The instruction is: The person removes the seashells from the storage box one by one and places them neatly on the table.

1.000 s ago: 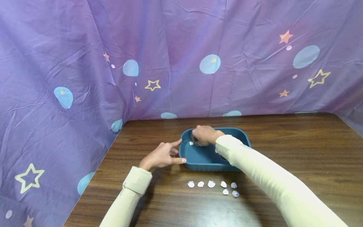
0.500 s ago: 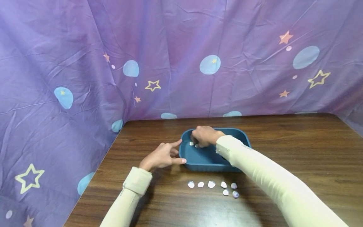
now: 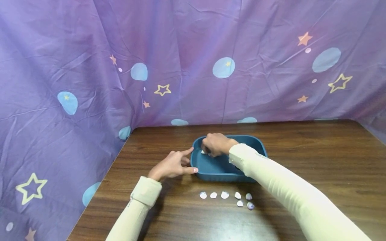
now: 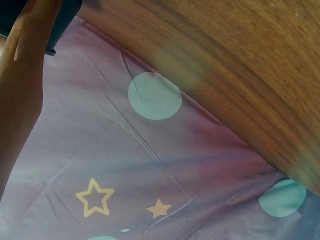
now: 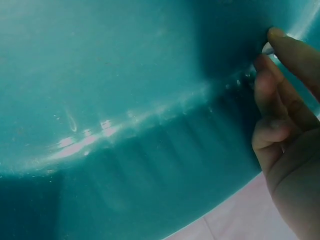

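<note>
In the head view a blue plastic bin (image 3: 211, 164) stands on the wooden table. My right hand (image 3: 217, 144) reaches down into its left part, fingers curled. In the right wrist view the thumb and a finger pinch a small white seashell (image 5: 268, 48) low in the bin. Beside those fingertips a bit of white shell (image 3: 202, 152) shows in the head view; the rest is hidden. My left hand (image 3: 172, 164) lies at the bin's left end, thumb and index finger extended and touching its rim. The left wrist view catches only part of that hand (image 4: 25, 75).
Several small pale seashells (image 3: 224, 195) lie on the table (image 3: 169, 214) in front of the bin, mostly in a row. Two of them sit below the row's right end. A purple cloth with stars (image 3: 187, 67) hangs behind and to the left of the table.
My right hand has shifted slightly left inside the bin, and its fingers now cover much of the shell that showed beside them. My left hand has stayed at the rim.
</note>
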A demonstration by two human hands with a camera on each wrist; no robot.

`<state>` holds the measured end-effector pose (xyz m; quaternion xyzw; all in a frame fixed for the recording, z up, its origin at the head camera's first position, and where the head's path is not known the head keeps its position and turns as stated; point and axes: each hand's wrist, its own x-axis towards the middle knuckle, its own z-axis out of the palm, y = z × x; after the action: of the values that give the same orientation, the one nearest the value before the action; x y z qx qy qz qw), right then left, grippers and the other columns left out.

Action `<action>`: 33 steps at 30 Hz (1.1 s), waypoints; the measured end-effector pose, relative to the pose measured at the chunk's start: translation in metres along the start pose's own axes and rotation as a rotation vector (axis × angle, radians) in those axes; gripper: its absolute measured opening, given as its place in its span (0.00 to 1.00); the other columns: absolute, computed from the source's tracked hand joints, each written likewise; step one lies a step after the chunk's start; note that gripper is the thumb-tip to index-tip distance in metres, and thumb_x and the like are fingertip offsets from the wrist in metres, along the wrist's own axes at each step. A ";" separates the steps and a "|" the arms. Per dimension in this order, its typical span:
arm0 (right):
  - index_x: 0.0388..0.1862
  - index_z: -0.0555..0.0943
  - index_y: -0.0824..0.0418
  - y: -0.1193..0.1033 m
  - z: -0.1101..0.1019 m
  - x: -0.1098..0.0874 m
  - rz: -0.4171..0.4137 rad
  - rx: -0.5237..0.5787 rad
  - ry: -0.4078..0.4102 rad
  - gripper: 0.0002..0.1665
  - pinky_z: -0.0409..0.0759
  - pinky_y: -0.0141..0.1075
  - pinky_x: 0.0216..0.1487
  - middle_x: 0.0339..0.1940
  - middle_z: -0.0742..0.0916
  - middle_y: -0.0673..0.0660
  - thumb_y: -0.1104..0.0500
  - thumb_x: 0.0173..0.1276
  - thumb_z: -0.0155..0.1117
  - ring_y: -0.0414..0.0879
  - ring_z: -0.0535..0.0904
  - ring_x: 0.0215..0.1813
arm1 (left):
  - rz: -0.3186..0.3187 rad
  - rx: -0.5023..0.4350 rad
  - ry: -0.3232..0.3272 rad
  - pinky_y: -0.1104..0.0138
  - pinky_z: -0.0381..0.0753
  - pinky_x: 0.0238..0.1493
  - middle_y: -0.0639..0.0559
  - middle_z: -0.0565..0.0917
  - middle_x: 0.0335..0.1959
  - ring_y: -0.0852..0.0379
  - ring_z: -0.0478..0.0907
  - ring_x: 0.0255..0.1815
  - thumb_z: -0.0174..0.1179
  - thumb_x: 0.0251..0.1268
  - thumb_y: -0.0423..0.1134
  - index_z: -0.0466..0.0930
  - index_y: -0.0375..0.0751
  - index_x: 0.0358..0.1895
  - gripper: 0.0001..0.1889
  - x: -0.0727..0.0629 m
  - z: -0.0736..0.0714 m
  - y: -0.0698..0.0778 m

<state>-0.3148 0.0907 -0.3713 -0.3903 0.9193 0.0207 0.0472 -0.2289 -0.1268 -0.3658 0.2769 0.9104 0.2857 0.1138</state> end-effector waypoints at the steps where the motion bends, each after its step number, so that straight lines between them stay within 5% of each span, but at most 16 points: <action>1: 0.30 0.88 0.50 0.000 0.000 0.000 -0.004 0.002 0.005 0.09 0.86 0.38 0.36 0.30 0.89 0.47 0.64 0.53 0.78 0.40 0.81 0.32 | 0.001 0.006 0.000 0.56 0.84 0.62 0.44 0.89 0.50 0.48 0.88 0.54 0.68 0.64 0.50 0.55 0.32 0.78 0.47 0.000 0.000 0.000; 33: 0.27 0.90 0.54 0.004 -0.020 -0.007 -0.088 0.095 -0.005 0.12 0.83 0.30 0.33 0.26 0.89 0.45 0.70 0.48 0.73 0.37 0.81 0.30 | -0.006 -0.013 -0.011 0.55 0.83 0.64 0.43 0.89 0.51 0.47 0.87 0.55 0.68 0.64 0.51 0.54 0.32 0.78 0.47 0.001 0.000 -0.001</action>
<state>-0.3143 0.0968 -0.3511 -0.4275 0.9011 -0.0240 0.0690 -0.2300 -0.1271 -0.3662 0.2750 0.9087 0.2897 0.1216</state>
